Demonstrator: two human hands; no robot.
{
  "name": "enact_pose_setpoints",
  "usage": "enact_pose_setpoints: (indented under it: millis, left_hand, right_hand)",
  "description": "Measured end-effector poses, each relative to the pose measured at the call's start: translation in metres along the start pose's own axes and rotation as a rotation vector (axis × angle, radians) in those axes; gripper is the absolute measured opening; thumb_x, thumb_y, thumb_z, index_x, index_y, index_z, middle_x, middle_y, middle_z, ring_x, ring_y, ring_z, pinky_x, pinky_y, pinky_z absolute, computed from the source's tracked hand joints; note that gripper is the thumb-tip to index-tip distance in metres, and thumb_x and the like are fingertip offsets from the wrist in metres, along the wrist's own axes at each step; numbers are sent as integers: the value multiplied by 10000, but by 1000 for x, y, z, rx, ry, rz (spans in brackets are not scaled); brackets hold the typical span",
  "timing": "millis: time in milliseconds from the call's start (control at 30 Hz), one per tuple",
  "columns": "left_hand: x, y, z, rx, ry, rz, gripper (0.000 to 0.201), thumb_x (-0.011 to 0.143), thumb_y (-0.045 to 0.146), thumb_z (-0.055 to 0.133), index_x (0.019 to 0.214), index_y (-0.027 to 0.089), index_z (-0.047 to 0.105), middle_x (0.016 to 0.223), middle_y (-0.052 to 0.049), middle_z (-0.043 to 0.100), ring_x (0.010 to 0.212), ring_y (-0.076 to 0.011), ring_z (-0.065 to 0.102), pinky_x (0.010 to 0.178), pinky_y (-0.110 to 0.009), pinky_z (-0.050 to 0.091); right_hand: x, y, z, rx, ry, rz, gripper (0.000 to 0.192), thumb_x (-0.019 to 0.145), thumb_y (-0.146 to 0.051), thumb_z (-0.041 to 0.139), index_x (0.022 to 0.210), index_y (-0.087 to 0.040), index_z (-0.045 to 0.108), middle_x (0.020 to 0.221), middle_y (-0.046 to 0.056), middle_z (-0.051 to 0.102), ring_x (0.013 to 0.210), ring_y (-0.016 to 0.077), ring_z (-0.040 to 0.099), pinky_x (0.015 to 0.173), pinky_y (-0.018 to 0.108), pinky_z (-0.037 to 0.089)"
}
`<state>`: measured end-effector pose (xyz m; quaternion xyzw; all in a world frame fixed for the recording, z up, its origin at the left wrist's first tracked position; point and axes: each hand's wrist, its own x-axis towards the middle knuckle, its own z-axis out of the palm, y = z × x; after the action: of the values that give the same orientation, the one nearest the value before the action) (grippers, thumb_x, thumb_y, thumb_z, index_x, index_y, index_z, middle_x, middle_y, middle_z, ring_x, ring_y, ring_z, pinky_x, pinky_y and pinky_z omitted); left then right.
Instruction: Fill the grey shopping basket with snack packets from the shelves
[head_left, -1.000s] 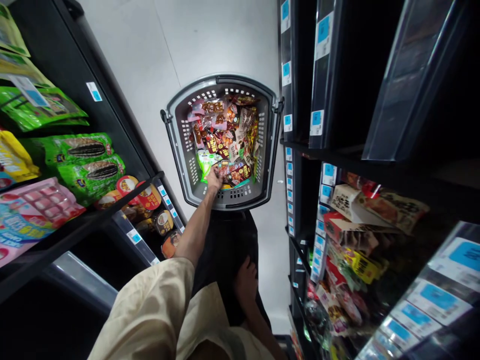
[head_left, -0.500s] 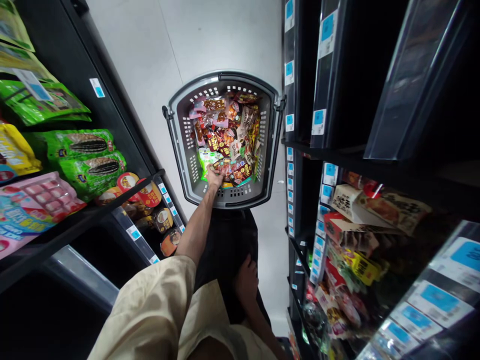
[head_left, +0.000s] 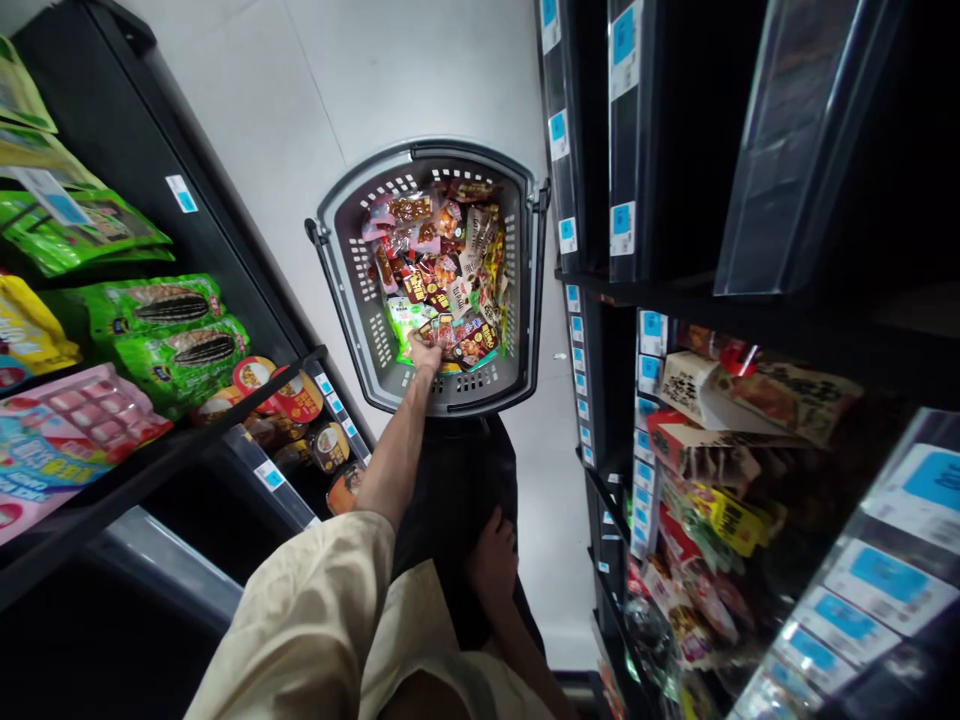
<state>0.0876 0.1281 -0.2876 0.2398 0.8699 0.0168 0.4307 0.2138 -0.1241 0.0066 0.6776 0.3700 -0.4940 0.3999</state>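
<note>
1. Between two dark shelving units, a grey basket (head_left: 345, 300) with perforated walls and black handles sits above the pale floor (head_left: 420, 70), its mouth facing the camera.
2. Inside it lies a loose heap of snack packets: clear pink-edged packets (head_left: 411, 208) toward the far side, beige packets (head_left: 459, 296) near the middle, yellow packets (head_left: 495, 255) along the right wall.
3. The left hand (head_left: 425, 352) reaches into the basket's near left part, its fingers touching the edge of a small reddish-brown packet (head_left: 447, 328); whether they are clamped on it, I cannot tell.
4. Just beside that hand is a green-and-white pouch (head_left: 403, 316); a dark brown packet (head_left: 474, 345) lies to the right.
5. The right hand (head_left: 493, 555) hangs low outside the basket, fingers loosely parted, well apart from the left hand.
6. A cream sleeve (head_left: 315, 590) covers the upper left arm.
7. Green pouches (head_left: 180, 345), a pink pouch (head_left: 90, 420) and round tubs (head_left: 298, 397) stock the left shelves.
8. On the right, price labels (head_left: 622, 228) line the shelf edges, and mixed bags (head_left: 742, 520) crowd a lower level.
</note>
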Motion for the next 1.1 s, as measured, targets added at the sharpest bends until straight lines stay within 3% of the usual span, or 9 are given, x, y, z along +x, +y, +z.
enact_pose_setpoints:
  millis: [167, 333, 467, 567, 733, 900, 1000, 1100]
  left_hand:
    - [6, 3, -1, 100, -7, 45, 403, 810, 249, 790, 1170, 191, 615, 1068, -52, 729, 989, -176, 696, 950, -306, 524]
    - [11, 9, -10, 139, -53, 138, 297, 768, 250, 832, 1002, 188, 661, 1057, -59, 733, 978, -180, 682, 943, -298, 522]
    - [10, 9, -12, 169, -176, 286, 366, 822, 282, 806, 1149, 214, 656, 1057, -52, 768, 965, -197, 709, 930, -309, 535]
    - [14, 12, -11, 222, -265, 303, 457, 827, 271, 799, 1259, 203, 663, 1142, -96, 779, 1049, -240, 722, 976, -354, 534]
    - [13, 22, -19, 248, -320, 339, 465, 776, 151, 782, 1238, 144, 724, 1102, -110, 791, 1040, -261, 729, 994, -353, 539]
    - [-12, 28, -62, 210, -263, 362, 456, 784, 121, 728, 1240, 128, 733, 1105, -133, 787, 1040, -277, 732, 992, -375, 550]
    - [-31, 32, -108, 182, -210, 375, 461, 754, 117, 732, 1215, 137, 745, 1104, -139, 789, 1105, -316, 721, 1045, -391, 526]
    - [-54, 43, -168, 137, -159, 392, 402, 722, 128, 743, 1122, 134, 767, 1075, -144, 790, 1125, -355, 715, 1054, -411, 520]
  right_hand:
    - [-1, -2, -3, -4, -9, 7, 658, 942, -115, 418, 1595, -45, 373, 1354, 280, 575, 1220, 376, 637, 881, 449, 596]
    - [0, -1, -1, 8, -12, 19, 671, 929, -95, 412, 1598, -63, 367, 1356, 274, 572, 1232, 368, 638, 918, 440, 583]
    - [1, 1, 4, 12, 12, 3, 693, 909, -127, 438, 1591, -32, 354, 1337, 287, 571, 1225, 389, 631, 913, 467, 586]
    - [1, 1, 7, 10, 47, 0, 693, 899, -116, 422, 1586, -37, 369, 1304, 273, 583, 1193, 384, 640, 878, 466, 594]
    - [-1, -3, 8, -8, 68, -7, 687, 907, -107, 420, 1586, -24, 353, 1298, 279, 572, 1189, 377, 638, 859, 443, 588]
    - [-5, -12, 9, -36, 117, -20, 701, 904, -126, 456, 1585, -3, 343, 1282, 286, 573, 1184, 383, 631, 841, 455, 588]
    - [-9, -18, 12, -39, 116, -21, 718, 899, -138, 495, 1581, 15, 331, 1288, 301, 567, 1200, 390, 623, 828, 454, 584]
    - [-15, -21, 9, 20, 67, -24, 818, 846, -146, 592, 1596, -5, 297, 1374, 320, 534, 1278, 409, 584, 900, 504, 565]
